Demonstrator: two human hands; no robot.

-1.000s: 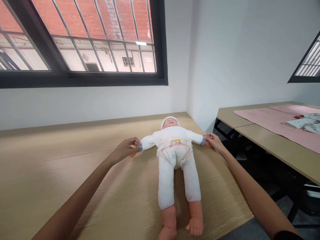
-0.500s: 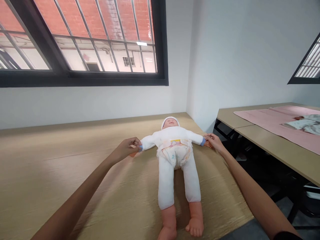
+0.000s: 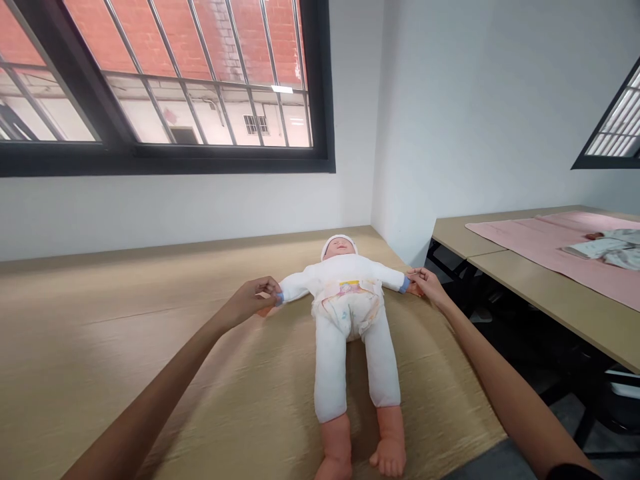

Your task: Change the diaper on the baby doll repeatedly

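A baby doll [image 3: 345, 270] lies on its back on the wooden table [image 3: 165, 373], arms stretched out sideways and feet toward me. It wears a white cap [image 3: 329, 240], a white top with blue cuffs, and a printed diaper [image 3: 350, 308] over its white cloth body. My left hand [image 3: 255, 299] is closed, pinching at the cuff and hand of the doll's arm on the left. At the other arm's blue cuff [image 3: 405, 284], my right hand [image 3: 427, 283] pinches in the same way. My fingers partly cover both doll hands.
On the right, a second table [image 3: 530, 280] bears a pink mat [image 3: 540, 243] with another clothed doll [image 3: 607, 248], partly cut off by the frame. A dark gap separates the tables. A barred window [image 3: 215, 160] is set in the wall behind.
The view has shifted very slightly. Both hands stay at the doll's cuffs, and the doll keeps its pose.
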